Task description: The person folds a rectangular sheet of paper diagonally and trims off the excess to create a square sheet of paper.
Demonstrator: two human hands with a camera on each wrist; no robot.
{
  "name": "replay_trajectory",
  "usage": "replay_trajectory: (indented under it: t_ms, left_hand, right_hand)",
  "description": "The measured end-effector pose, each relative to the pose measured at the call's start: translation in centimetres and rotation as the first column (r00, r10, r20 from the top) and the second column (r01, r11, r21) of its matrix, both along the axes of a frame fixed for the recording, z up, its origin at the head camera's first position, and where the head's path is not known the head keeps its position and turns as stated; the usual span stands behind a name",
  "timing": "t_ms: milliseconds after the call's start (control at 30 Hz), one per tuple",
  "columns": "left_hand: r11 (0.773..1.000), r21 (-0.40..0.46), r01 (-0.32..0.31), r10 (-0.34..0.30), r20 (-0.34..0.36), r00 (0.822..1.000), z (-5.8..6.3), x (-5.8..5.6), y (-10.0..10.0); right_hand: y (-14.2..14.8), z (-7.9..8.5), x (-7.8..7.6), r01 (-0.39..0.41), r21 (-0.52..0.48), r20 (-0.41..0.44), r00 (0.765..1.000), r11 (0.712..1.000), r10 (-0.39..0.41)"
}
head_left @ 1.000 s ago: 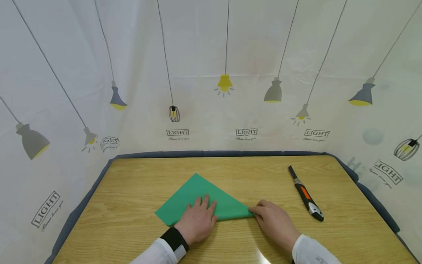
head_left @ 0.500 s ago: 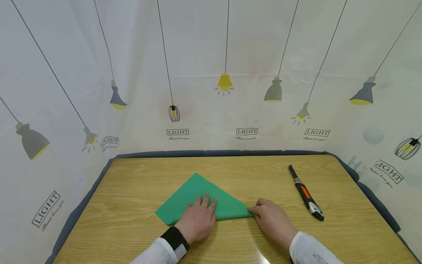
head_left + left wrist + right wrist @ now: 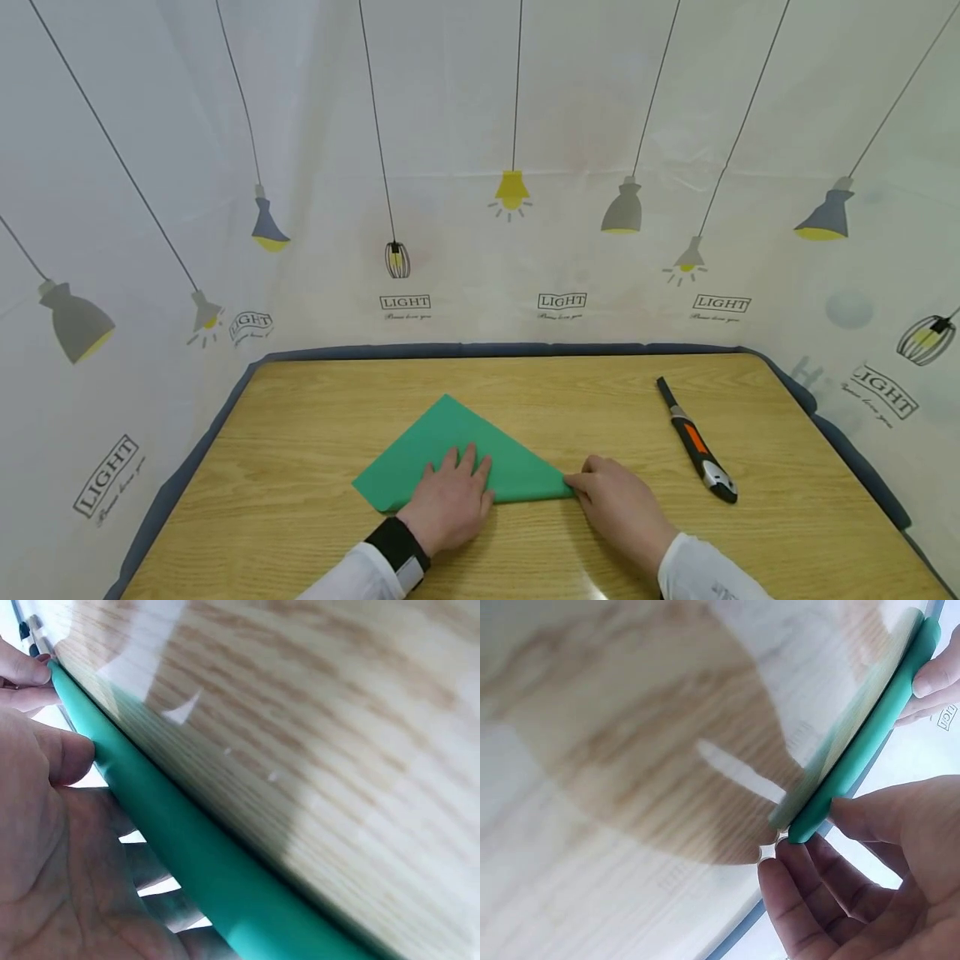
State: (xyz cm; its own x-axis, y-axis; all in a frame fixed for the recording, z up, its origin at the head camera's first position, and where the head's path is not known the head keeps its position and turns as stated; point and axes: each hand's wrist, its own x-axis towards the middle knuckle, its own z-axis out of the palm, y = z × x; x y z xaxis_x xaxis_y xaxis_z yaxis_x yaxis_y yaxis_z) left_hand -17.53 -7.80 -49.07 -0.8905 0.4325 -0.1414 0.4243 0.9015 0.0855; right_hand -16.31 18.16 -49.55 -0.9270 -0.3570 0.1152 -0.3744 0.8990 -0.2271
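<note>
- From my end, the head view showed the green sheet (image 3: 442, 433) on the wooden table (image 3: 300, 417), between the person's arms, one corner pointing to the far side
- I saw its long near edge rounded over like a soft fold, a curve both wrist views confirmed
- I read the left hand (image 3: 448, 507) as wide: its fingers were spread over the sheet, while the thumb touched the near edge
- I read the right hand (image 3: 622, 508) as narrow: it pinched the sheet's right-hand corner, thumb on one side and fingers on the other
- I noted a black wristband (image 3: 400, 546) on the left wrist, just beyond a white sleeve (image 3: 356, 575)
- I had a utility knife (image 3: 697, 442) with an orange inlay lying beyond the right hand, apart from the sheet
- I saw a pale backdrop (image 3: 457, 100) behind the table, printed with hanging lamps
</note>
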Motion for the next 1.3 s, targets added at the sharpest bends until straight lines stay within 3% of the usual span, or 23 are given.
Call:
replay_trajectory:
  t_ms: [700,1300]
  left_hand:
    - [1.000,0.011,0.014,-0.014,0.002,1.000,-0.12,0.26,-0.28]
    - [1.000,0.020,-0.001,0.001,-0.008,1.000,-0.27,0.43,-0.23]
  right_hand:
    - [0.06,-0.78,0.29,0.015,-0.007,-0.043,0.999,1.000,-0.016]
    - [-0.03,-0.63,0.34,0.030,-0.020,-0.029,0.999,0.999,-0.031]
